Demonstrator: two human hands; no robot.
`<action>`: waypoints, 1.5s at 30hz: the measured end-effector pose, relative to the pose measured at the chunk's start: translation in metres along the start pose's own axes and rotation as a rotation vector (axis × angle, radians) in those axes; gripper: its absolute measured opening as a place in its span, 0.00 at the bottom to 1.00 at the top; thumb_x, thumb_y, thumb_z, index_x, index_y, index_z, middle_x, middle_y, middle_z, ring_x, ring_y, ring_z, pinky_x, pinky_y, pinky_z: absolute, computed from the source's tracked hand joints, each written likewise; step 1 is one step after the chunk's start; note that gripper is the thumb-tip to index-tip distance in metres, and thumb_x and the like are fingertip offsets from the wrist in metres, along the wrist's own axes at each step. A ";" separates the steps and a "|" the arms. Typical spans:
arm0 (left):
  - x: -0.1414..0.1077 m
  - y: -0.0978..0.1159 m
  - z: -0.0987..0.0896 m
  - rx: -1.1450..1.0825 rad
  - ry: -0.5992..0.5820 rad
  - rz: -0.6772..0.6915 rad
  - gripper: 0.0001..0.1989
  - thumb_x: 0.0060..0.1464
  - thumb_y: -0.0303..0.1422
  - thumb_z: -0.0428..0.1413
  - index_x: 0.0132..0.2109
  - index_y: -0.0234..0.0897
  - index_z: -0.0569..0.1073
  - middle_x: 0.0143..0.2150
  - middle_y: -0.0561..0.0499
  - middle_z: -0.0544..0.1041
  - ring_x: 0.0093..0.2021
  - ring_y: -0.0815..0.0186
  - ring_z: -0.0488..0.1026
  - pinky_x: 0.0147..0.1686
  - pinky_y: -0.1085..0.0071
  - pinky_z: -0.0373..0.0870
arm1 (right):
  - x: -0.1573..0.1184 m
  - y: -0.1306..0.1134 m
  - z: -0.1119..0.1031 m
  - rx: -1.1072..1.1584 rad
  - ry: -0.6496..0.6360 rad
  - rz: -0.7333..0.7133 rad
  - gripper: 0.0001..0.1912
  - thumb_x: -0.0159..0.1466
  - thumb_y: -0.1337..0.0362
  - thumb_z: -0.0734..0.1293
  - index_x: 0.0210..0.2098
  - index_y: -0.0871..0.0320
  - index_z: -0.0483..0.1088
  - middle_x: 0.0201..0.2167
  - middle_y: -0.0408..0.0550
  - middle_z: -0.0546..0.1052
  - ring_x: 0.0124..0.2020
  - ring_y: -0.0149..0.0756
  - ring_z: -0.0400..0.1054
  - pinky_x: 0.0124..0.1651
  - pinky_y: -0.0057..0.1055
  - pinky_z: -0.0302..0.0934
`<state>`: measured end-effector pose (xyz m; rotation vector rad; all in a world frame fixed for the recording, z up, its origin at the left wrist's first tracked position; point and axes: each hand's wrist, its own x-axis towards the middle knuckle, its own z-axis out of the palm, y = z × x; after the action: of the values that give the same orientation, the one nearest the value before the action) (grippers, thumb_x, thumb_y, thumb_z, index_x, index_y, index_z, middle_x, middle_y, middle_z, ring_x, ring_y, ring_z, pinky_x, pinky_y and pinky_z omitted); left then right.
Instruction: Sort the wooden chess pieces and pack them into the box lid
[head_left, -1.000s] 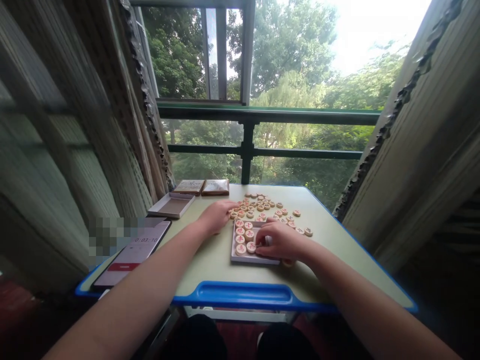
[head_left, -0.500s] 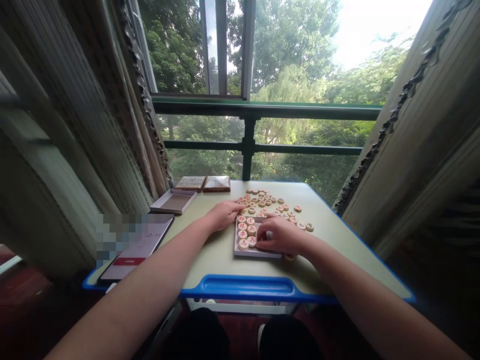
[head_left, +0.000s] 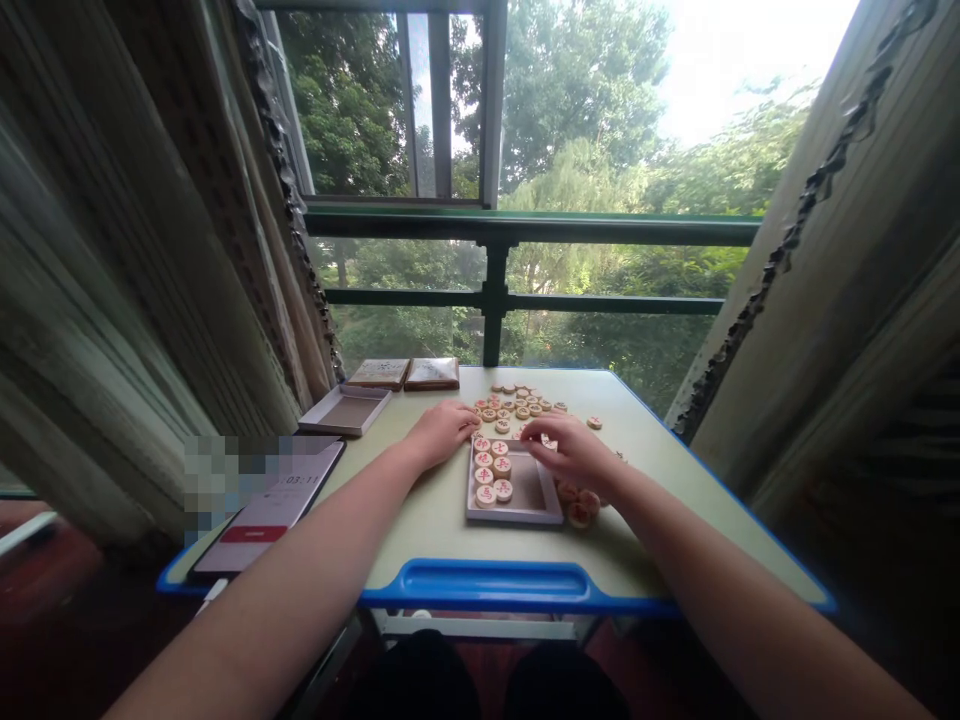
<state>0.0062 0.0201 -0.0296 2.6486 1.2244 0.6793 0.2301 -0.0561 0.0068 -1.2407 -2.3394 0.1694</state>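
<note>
A shallow white box (head_left: 516,516) sits on the table, with two columns of round pieces bearing red characters (head_left: 484,476) along its left side; its right part shows bare bottom. Beyond it, several loose round pieces (head_left: 523,411) lie scattered, and a few more (head_left: 578,514) are by its right edge. My left hand (head_left: 442,433) rests at the box's far left corner, fingertips at a piece; whether it grips it I cannot tell. My right hand (head_left: 568,448) hovers over the box's far right part, fingers bent and apart, with nothing visible in them.
An open box lid (head_left: 347,410) lies at the back left, beside two flat packs (head_left: 433,373). A phone (head_left: 274,505) with a cable lies at the left edge. The table has a blue rim (head_left: 495,574); a green railing stands behind.
My right hand has moved away from the pieces in the box, up toward its far right edge, uncovering the box's bottom and the pieces at its right. My left hand stays in place.
</note>
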 end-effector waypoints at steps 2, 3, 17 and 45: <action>0.000 -0.001 -0.002 0.000 -0.005 -0.021 0.12 0.54 0.35 0.49 0.38 0.38 0.76 0.43 0.47 0.76 0.45 0.62 0.70 0.49 0.67 0.63 | 0.005 0.014 0.006 -0.056 0.072 0.043 0.12 0.60 0.65 0.59 0.39 0.57 0.74 0.39 0.50 0.75 0.42 0.38 0.63 0.46 0.36 0.55; 0.000 -0.001 -0.002 -0.004 -0.007 -0.040 0.11 0.53 0.35 0.50 0.37 0.38 0.76 0.41 0.47 0.77 0.44 0.62 0.70 0.47 0.67 0.64 | 0.007 0.020 0.008 -0.075 0.047 0.036 0.13 0.61 0.64 0.60 0.41 0.56 0.74 0.42 0.50 0.75 0.45 0.39 0.63 0.49 0.37 0.53; 0.001 0.001 0.001 -0.031 0.144 -0.139 0.24 0.52 0.31 0.50 0.57 0.30 0.61 0.42 0.42 0.73 0.44 0.59 0.69 0.46 0.62 0.65 | 0.016 0.046 0.015 -0.211 -0.039 0.196 0.13 0.60 0.63 0.60 0.38 0.56 0.75 0.42 0.49 0.76 0.43 0.39 0.63 0.49 0.36 0.53; -0.014 0.052 -0.008 -0.633 0.262 0.141 0.20 0.47 0.32 0.58 0.49 0.30 0.71 0.48 0.41 0.74 0.43 0.62 0.74 0.44 0.63 0.73 | 0.010 -0.004 0.012 0.677 0.083 0.289 0.14 0.54 0.56 0.67 0.33 0.61 0.74 0.32 0.48 0.77 0.35 0.35 0.70 0.39 0.30 0.61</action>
<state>0.0305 -0.0250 -0.0106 2.1646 0.7027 1.2291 0.2169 -0.0487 0.0010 -1.1794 -1.7778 0.9009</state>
